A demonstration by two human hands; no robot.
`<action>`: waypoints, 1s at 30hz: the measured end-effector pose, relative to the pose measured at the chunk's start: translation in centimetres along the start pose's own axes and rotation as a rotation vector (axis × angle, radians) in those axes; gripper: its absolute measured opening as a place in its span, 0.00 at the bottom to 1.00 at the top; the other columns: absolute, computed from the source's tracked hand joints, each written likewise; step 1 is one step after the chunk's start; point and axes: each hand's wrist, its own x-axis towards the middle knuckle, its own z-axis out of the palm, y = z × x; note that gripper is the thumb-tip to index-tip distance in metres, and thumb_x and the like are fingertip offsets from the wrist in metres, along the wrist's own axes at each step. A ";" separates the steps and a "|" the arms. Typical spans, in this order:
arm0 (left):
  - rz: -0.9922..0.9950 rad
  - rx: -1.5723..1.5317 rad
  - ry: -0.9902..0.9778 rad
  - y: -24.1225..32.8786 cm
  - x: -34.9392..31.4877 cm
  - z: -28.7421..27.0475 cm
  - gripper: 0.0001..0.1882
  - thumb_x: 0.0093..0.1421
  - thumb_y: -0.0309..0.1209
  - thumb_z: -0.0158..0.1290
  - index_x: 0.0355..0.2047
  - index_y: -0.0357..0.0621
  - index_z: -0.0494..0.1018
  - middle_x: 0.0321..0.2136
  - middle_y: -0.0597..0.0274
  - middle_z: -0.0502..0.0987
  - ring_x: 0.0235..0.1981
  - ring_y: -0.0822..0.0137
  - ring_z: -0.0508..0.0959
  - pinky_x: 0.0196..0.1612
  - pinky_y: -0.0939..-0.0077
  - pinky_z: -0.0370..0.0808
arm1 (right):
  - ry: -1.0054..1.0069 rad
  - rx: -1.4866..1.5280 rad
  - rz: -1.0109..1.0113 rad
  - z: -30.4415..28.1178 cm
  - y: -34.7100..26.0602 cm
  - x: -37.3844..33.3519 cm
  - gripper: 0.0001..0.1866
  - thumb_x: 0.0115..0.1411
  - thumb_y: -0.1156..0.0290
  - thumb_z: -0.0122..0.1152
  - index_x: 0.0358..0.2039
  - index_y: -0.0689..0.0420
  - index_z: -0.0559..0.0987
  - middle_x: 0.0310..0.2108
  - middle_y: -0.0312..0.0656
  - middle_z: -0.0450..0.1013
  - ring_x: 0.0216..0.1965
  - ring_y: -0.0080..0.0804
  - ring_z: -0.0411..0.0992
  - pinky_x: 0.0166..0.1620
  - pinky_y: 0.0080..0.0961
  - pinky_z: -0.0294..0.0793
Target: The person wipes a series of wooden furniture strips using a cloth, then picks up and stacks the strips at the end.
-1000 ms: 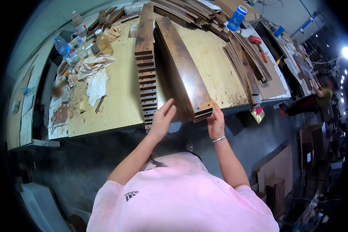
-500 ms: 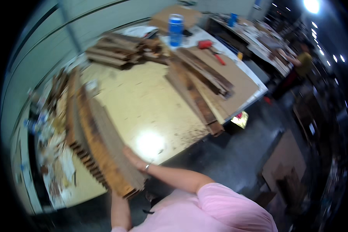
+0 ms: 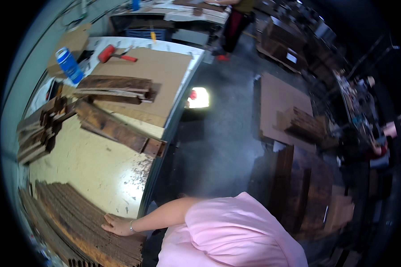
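Observation:
A bundle of long brown wooden strips point(image 3: 75, 213), standing close together, fills the lower left of the table. My right hand point(image 3: 117, 224), with a bracelet at the wrist, lies flat against the near end of these strips, fingers stretched out. My left hand is out of the picture. Farther along the tabletop, a wide plank point(image 3: 111, 127) with a dark, patchy face lies slantwise, its end at the table's edge. Beyond it several more wooden pieces point(image 3: 116, 84) rest on a sheet of cardboard point(image 3: 165, 66).
Another heap of wooden pieces point(image 3: 40, 127) is by the wall. A blue bottle point(image 3: 69, 65) and a red mallet point(image 3: 116, 54) stand or lie at the table's far end. On the floor at right are a board point(image 3: 280, 98) and stacked wood point(image 3: 305, 122). A co-worker point(image 3: 236, 26) stands beyond.
My view has swung to the right, so the table has shifted left and down. My left hand has left the picture. My right hand stays on the strips.

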 end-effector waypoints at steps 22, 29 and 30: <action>0.558 0.381 -0.294 10.1 -9.6 -2.2 0.33 0.70 0.47 0.33 0.67 0.38 0.53 0.65 0.49 0.58 0.65 0.55 0.61 0.65 0.63 0.60 | 0.242 -0.278 -0.452 3.0 -7.7 -10.6 0.43 0.68 0.48 0.45 0.69 0.65 0.43 0.72 0.53 0.36 0.73 0.44 0.36 0.71 0.32 0.37; 0.695 0.443 -0.407 10.0 -10.6 -4.6 0.32 0.62 0.27 0.51 0.65 0.32 0.56 0.65 0.46 0.61 0.65 0.56 0.61 0.66 0.65 0.58 | 0.321 -0.130 -0.616 4.6 -8.1 -13.2 0.36 0.65 0.65 0.52 0.68 0.67 0.51 0.70 0.57 0.46 0.72 0.46 0.44 0.70 0.31 0.43; 0.810 0.504 -0.434 9.8 -10.5 -4.9 0.33 0.60 0.26 0.53 0.65 0.31 0.56 0.64 0.44 0.61 0.66 0.55 0.61 0.66 0.65 0.57 | 0.357 -0.212 -0.640 4.8 -8.2 -13.4 0.35 0.65 0.66 0.52 0.67 0.67 0.52 0.69 0.58 0.48 0.71 0.47 0.45 0.70 0.31 0.44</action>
